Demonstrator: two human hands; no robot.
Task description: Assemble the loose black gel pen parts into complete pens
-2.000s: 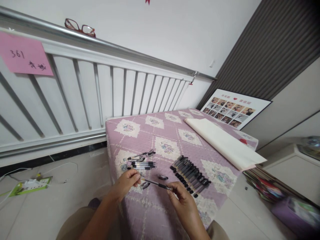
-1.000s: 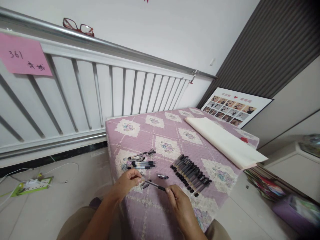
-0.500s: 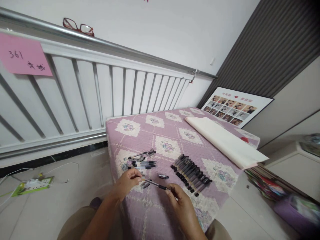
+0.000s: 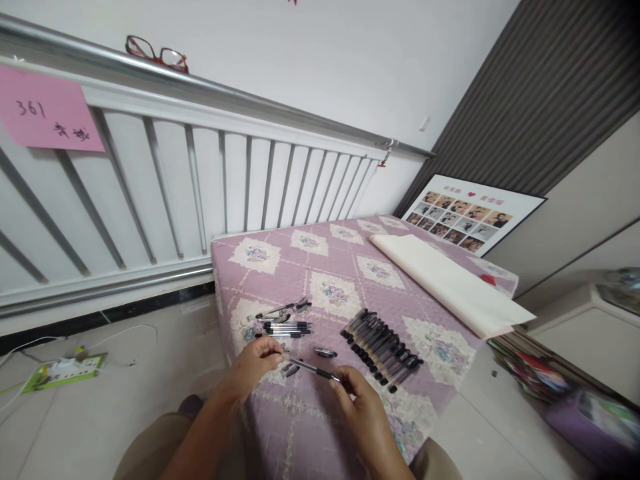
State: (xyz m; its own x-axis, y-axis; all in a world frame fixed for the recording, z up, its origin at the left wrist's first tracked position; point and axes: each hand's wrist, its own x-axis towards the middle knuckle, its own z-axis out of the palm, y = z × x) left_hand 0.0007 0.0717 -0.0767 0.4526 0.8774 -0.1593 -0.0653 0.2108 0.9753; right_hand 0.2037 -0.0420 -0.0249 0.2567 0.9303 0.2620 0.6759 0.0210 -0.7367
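A slim uncapped pen [image 4: 310, 368] with a black grip slants down to the right between my two hands. My left hand [image 4: 260, 363] pinches its rear end with thumb and fingers. At the pale tip, the thumb and curled fingers of my right hand [image 4: 357, 397] close in on the pen. Beneath and around it on the patterned cloth lie a loose dark pen cap [image 4: 325, 352] and another cap [image 4: 291, 367]. Several uncapped pens [image 4: 287, 328] are grouped beyond my left hand, with more caps by them. To the right, capped pens [image 4: 383, 347] form a slanting row.
A purple flowered cloth covers the table [image 4: 280, 283]. A large cream sheet [image 4: 445, 283] lies toward its right edge. Behind stands a white radiator [image 4: 260, 180], with glasses [image 4: 157, 55] on the pipe above. A power strip [image 4: 67, 372] rests on the floor at left.
My right fingers have shifted slightly at the pen's front end, so more of its tip shows. My left hand keeps its hold in the same place.
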